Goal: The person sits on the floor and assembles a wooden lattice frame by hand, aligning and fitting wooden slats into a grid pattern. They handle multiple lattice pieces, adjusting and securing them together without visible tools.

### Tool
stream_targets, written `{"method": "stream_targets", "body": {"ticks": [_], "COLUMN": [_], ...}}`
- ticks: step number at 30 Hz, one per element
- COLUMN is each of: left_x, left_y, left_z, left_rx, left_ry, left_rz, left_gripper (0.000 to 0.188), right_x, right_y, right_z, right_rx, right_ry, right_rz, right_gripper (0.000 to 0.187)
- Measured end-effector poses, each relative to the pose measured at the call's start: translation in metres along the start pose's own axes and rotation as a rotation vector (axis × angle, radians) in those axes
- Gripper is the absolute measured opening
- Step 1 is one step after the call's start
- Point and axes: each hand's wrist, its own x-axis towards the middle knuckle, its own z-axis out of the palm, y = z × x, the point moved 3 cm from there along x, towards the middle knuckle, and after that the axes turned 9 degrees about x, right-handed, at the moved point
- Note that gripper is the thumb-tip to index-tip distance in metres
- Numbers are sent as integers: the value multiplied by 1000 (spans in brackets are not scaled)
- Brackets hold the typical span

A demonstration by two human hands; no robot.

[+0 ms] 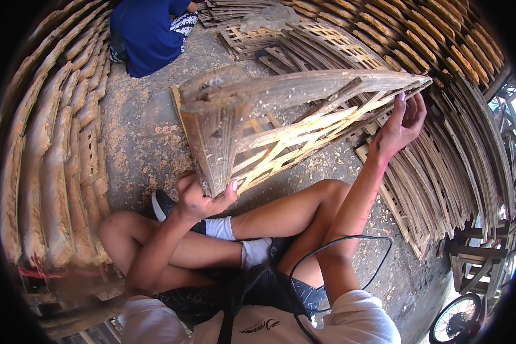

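Woodwork: a weathered, grey-brown wooden frame with pale lattice strips (304, 90) is being held up at a tilt, just beyond the crossed bare legs (292, 212).
Left hand (198, 198): down at the near corner, the lower tip of the frame's broad end piece is being gripped, thumb in front, fingers curled round the side.
Right hand (398, 126): over at the opposite end, the narrow tip is being clasped between thumb and fingers; how firmly cannot be told.
Right arm: it is being crossed near the elbow by a thin black looped cable (378, 238).
Right flank: a dense fan of brown slatted wooden frames (436, 166) is being partly covered by the right hand.
Left flank: long rows of tan, rough-edged pieces (57, 172) are being seen stacked beside the speckled grey floor (135, 137).
Background: a co-worker in a blue top (146, 40) is being glimpsed from behind, low down.
Lower right: a black spoked wheel (456, 318) is being caught at the rim.
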Motion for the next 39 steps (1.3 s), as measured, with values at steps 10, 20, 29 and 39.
{"method": "stream_targets", "body": {"ticks": [10,20,29,39], "left_x": [-2,-5,-23,-29], "left_y": [-22,-40,-42,-61], "left_z": [1,5,46,47], "left_rx": [-204,-847,-1391,-1488], "left_ry": [4,-287,-430,-341], "left_rz": [-458,-667,-897,-1049], "left_gripper": [25,40,62,61], "right_x": [-48,-51,-45,-30], "right_y": [70,73,82,115], "right_z": [-6,-10,-36,-66], "right_rx": [-84,101,-18,-319], "right_ry": [-291,-24,28,-290], "right_rz": [503,459,485,302], "right_gripper": [47,44,60,64]}}
